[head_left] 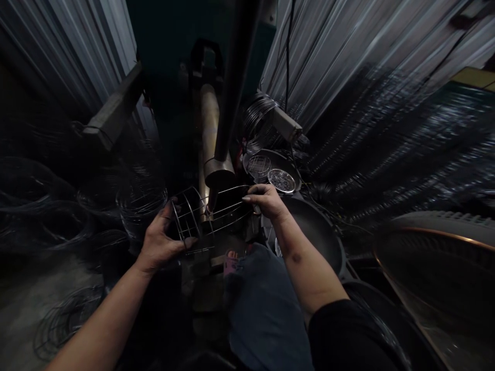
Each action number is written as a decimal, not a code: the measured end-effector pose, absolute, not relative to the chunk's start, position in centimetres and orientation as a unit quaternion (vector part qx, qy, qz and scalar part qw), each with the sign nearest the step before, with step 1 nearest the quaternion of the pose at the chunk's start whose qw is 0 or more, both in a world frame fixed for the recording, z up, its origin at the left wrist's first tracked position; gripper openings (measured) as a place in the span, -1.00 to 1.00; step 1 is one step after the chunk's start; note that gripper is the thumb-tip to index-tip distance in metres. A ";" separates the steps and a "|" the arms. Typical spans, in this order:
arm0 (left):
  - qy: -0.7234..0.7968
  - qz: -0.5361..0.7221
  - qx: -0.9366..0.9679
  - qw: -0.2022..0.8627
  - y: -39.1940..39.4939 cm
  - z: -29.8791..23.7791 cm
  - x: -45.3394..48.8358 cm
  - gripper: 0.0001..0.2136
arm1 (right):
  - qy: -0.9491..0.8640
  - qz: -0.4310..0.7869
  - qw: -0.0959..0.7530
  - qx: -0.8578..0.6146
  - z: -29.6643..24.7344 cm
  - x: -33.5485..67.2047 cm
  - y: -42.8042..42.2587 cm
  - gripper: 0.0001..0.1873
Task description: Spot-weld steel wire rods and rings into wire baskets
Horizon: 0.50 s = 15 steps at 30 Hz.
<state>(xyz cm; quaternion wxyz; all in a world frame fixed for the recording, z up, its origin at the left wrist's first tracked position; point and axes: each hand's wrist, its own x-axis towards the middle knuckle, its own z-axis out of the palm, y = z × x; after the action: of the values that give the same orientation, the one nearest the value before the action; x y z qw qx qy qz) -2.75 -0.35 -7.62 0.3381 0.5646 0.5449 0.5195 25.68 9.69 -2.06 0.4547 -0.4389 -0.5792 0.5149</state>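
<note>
A thin metal wire frame point(190, 219) with curved ribs and cross wires hangs level between my hands, around the brass-coloured lower arm of a machine. My left hand point(164, 237) grips its left end, thumb below and fingers behind the wires. At the right, my right hand point(266, 200) pinches wire ends between thumb and fingers. Just above the frame is the machine's thick brass-coloured cylinder point(219, 172), with a dark rod point(234, 87) rising from it. Whether wire touches the machine's tip, I cannot tell in the dim light.
Right of the machine, a shallow pan point(296, 170) holds a round metal dish point(281, 180) and small wire pieces. A larger dark pan point(319, 232) lies nearer me. Wire coils point(260, 118) hang behind. Wire baskets point(137, 201) stand left; stacked shiny wirework fills the right.
</note>
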 end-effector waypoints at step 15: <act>0.566 0.500 0.542 0.368 0.0 -6.9 -2.4 -0.01 | -0.582 0.508 0.458 -0.440 -2.5 25.7 10.2 -0.70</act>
<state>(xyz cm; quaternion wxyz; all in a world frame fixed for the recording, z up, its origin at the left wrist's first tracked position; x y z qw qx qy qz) -2.37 0.01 -6.86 0.3677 0.5421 0.5661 0.5004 25.74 10.22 -2.54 0.4579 -0.4402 -0.5817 0.5081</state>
